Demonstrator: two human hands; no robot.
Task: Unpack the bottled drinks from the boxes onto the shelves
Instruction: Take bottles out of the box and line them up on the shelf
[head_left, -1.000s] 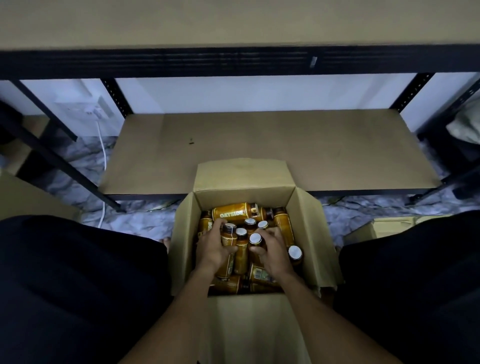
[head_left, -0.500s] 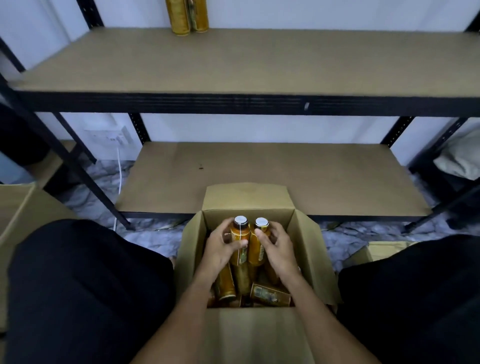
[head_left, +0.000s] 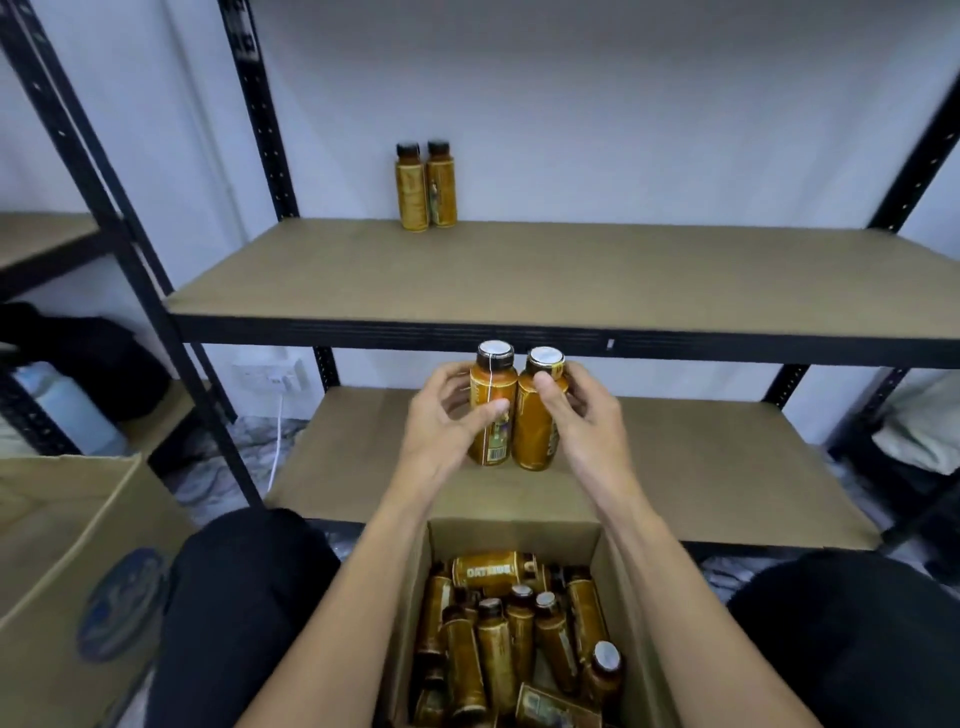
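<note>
Fingers (head_left: 440, 375) of the left hand (head_left: 441, 423) curl round the back of one amber bottle (head_left: 492, 382), the thumb pressed across its label. This bottle is upright in the air above the far wall of the open box (head_left: 519, 535). Touching it on the right is a second amber bottle (head_left: 535, 436), also upright and white-capped. The right hand (head_left: 589, 426) grips this one the same way, with the thumb on the front and the other fingers (head_left: 576, 375) wrapped behind.

Far left of the open box stands another carton (head_left: 62, 545) with a round blue mark on its side. Just beside the open box on the left is a knee in black cloth (head_left: 244, 597). The box itself sits between the two knees and holds many more bottles (head_left: 498, 644), some upright and some lying across each other. One at the far end lies on its side with its lettering showing.

Beyond the box runs the lower shelf (head_left: 701, 478), and above that is the upper shelf (head_left: 571, 270). A pair of bottles (head_left: 426, 187) stands side by side at the back of the upper shelf, up and slightly left of the box. The other knee (head_left: 841, 623) lies just right of the box.
</note>
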